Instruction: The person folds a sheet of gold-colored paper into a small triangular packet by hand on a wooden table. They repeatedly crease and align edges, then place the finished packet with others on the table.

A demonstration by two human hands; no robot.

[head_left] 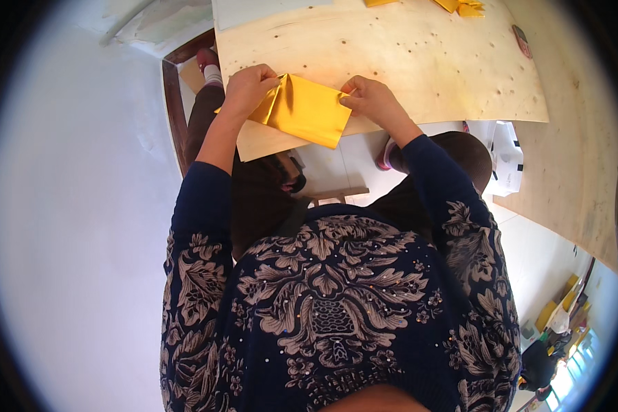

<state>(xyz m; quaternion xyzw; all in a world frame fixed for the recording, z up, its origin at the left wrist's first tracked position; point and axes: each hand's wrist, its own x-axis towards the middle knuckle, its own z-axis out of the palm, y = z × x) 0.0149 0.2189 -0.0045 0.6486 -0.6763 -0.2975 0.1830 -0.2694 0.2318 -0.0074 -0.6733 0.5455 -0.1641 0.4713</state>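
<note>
Between my two hands stretches a shiny gold foil sheet (312, 110), creased near its left end and reaching past the front edge of the table. My left hand (250, 88) pinches its upper left corner, where a fold stands up. With thumb and fingers my right hand (372, 100) grips the sheet's right edge. A small gold tip shows to the left of my left wrist; the rest of that end is hidden behind the hand.
Under the sheet is a pale plywood table (405, 62). Folded gold foil pieces (460, 7) lie at its far edge, and a small dark red oval object (522, 41) at the far right. A white bag (507, 158) hangs or stands right of my knee. A white wall (75, 206) rises at left.
</note>
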